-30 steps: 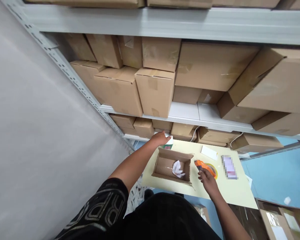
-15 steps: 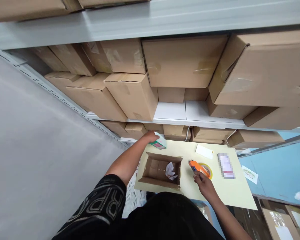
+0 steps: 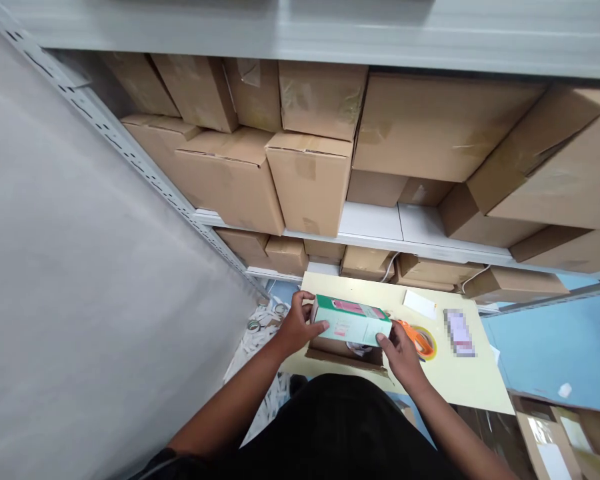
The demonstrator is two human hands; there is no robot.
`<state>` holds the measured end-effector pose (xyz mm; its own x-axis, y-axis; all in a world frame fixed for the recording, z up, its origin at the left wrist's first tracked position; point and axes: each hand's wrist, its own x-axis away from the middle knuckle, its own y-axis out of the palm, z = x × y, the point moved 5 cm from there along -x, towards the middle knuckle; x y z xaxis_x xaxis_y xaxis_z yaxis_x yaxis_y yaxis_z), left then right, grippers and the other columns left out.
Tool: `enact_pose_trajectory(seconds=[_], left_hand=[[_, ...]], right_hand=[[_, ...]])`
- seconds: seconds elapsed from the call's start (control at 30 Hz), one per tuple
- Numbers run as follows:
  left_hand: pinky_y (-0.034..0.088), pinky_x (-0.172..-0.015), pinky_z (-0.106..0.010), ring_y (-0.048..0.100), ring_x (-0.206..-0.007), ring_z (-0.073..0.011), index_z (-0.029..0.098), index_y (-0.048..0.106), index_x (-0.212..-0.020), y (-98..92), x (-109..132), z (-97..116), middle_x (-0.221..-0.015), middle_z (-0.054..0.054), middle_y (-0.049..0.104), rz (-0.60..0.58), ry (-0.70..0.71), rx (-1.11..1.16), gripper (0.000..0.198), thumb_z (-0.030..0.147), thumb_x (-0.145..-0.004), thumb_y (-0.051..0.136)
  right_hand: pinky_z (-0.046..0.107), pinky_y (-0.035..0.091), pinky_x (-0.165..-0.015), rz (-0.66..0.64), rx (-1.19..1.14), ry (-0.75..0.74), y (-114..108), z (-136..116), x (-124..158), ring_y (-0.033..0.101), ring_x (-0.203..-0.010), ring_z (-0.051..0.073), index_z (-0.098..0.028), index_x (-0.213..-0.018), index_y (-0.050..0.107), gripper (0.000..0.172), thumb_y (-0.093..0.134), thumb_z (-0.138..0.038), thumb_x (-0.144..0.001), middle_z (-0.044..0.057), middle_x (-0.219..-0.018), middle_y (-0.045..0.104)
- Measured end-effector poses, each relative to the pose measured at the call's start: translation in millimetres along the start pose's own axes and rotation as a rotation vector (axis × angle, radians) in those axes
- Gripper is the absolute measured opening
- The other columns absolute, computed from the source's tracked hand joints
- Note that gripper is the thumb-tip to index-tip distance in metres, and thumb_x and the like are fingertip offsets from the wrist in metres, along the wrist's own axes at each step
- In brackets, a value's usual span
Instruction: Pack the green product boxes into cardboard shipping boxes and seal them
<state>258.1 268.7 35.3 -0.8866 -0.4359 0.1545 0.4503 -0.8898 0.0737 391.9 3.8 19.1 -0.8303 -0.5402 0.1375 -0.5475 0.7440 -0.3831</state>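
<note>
A green and white box with a pink panel on its top is held level between my two hands. My left hand is closed on its left end, thumb on the front side. My right hand grips the right end the same way. Below it stands an open cardboard box, mostly covered by the held box; a bit of crumpled white paper shows inside. Just right of my right hand, an orange tape dispenser lies by a yellow tape roll.
On the pale yellow table lie a white card and a blurred-out flat item. Shelves full of cardboard boxes rise behind. A grey wall is at left. Paper strips and tape rolls lie left of the table.
My right hand has let go of the orange tape dispenser and taken the right end of the green and white box. That box has moved from the table's back left to above the cardboard box.
</note>
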Motion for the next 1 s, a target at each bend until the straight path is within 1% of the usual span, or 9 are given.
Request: enact_pose_trajectory(seconds=[0.13, 0.3, 0.43, 0.53, 0.67, 0.77, 0.87, 0.93, 1.0], left_hand=[[0.055, -0.083, -0.035, 0.070, -0.093, -0.0216, 0.023, 0.046, -0.110, 4.6, 8, -35, -0.102, -0.004, 0.070, 0.059, -0.019, -0.089, 0.052, 0.039, -0.075, 0.081], [0.049, -0.104, -0.041, 0.066, -0.116, -0.0267, 0.022, 0.061, -0.118, 1.0, 5, -49, -0.121, -0.007, 0.071, 0.044, 0.041, -0.409, 0.044, 0.031, -0.077, 0.076], [0.042, -0.114, -0.043, 0.059, -0.128, -0.0288, 0.021, 0.068, -0.122, -0.3, -3, -60, -0.136, -0.009, 0.065, 0.079, 0.077, -0.600, 0.050, 0.021, -0.073, 0.074], [0.038, -0.118, -0.045, 0.055, -0.133, -0.0320, 0.018, 0.074, -0.118, -0.7, -6, -75, -0.139, -0.013, 0.062, 0.070, 0.045, -0.721, 0.047, 0.019, -0.071, 0.075], [0.047, -0.110, -0.042, 0.063, -0.123, -0.0289, 0.019, 0.073, -0.119, -7.5, -3, -96, -0.135, -0.013, 0.063, -0.003, -0.046, -0.655, 0.042, 0.023, -0.077, 0.070], [0.054, -0.097, -0.038, 0.068, -0.115, -0.0272, 0.017, 0.057, -0.140, -21.0, 2, -110, -0.146, -0.015, 0.057, 0.066, -0.155, -0.545, 0.066, 0.029, -0.077, 0.072], [0.054, -0.095, -0.037, 0.067, -0.119, -0.0294, 0.017, 0.043, -0.152, -22.7, 4, -129, -0.150, -0.017, 0.054, 0.004, -0.320, -0.466, 0.085, 0.033, -0.075, 0.075], [0.053, -0.096, -0.037, 0.066, -0.119, -0.0306, 0.018, 0.049, -0.149, -15.9, 5, -137, -0.145, -0.016, 0.061, -0.086, -0.375, -0.416, 0.079, 0.034, -0.075, 0.073], [0.052, -0.097, -0.039, 0.066, -0.119, -0.0322, 0.018, 0.058, -0.141, -9.0, 5, -140, -0.137, -0.013, 0.067, -0.110, -0.362, -0.393, 0.067, 0.031, -0.076, 0.069]], right_hand=[[0.034, 0.051, -0.075, 0.019, 0.160, 0.095, 9, 21, 14, 0.067, -0.083, 0.024, -0.020, -0.116, 0.065, 0.045, 0.063, -0.054, -0.086, 0.005, -0.091, 0.074], [0.032, 0.048, -0.071, -0.034, 0.335, 0.145, 12, 42, 14, 0.066, -0.074, 0.022, -0.024, -0.108, 0.063, 0.031, 0.062, -0.043, -0.083, 0.002, -0.086, 0.072], [0.033, 0.048, -0.078, -0.040, 0.420, 0.106, 18, 55, 2, 0.067, -0.085, 0.024, -0.022, -0.103, 0.066, 0.026, 0.057, -0.033, -0.081, 0.005, -0.093, 0.072], [0.034, 0.048, -0.087, -0.047, 0.421, 0.049, 19, 66, -8, 0.065, -0.098, 0.025, -0.021, -0.103, 0.070, 0.033, 0.049, -0.026, -0.078, 0.007, -0.098, 0.069], [0.036, 0.050, -0.087, 0.028, 0.385, 0.111, 5, 86, -18, 0.065, -0.094, 0.026, -0.019, -0.109, 0.070, 0.039, 0.052, -0.033, -0.076, 0.007, -0.096, 0.067], [0.035, 0.050, -0.081, 0.086, 0.410, 0.237, -3, 101, -19, 0.066, -0.090, 0.027, -0.018, -0.109, 0.066, 0.040, 0.059, -0.041, -0.077, 0.009, -0.097, 0.069], [0.036, 0.049, -0.080, -0.048, 0.390, 0.371, 7, 115, -16, 0.069, -0.091, 0.028, -0.017, -0.108, 0.067, 0.041, 0.061, -0.045, -0.079, 0.012, -0.099, 0.074], [0.036, 0.050, -0.079, -0.135, 0.356, 0.417, 17, 120, -14, 0.071, -0.092, 0.029, -0.017, -0.109, 0.069, 0.040, 0.058, -0.044, -0.082, 0.012, -0.100, 0.076], [0.035, 0.051, -0.079, -0.146, 0.352, 0.423, 21, 124, -13, 0.072, -0.093, 0.028, -0.017, -0.112, 0.069, 0.040, 0.055, -0.043, -0.085, 0.013, -0.103, 0.077]])
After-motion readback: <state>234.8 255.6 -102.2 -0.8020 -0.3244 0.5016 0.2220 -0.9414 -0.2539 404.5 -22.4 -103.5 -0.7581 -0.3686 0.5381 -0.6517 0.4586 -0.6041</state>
